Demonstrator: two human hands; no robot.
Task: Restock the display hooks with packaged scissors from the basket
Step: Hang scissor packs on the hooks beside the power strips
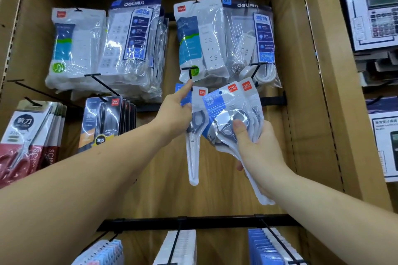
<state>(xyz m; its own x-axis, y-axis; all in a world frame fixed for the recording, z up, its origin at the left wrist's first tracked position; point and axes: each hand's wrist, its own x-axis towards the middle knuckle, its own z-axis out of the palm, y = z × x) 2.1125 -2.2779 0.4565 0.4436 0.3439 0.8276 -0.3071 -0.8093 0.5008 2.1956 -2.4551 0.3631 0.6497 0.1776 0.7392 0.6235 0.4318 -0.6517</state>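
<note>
My left hand (175, 109) holds one white-and-blue pack of scissors (193, 142) by its top, forefinger stretched up to the tip of a black display hook (189, 73). The pack hangs down from the hand, blades pointing at the floor. My right hand (256, 146) grips a fanned bundle of several like scissor packs (232, 109), thumb pressed on the front one, just right of the hook. The basket is out of view.
Bagged power strips (202, 43) hang on the row above. At the left hang black scissor packs (107, 120) and red ones (25, 135). Below runs a black rail (193, 221) with hooks of notebooks. Boxed calculators (372, 11) stand at the right.
</note>
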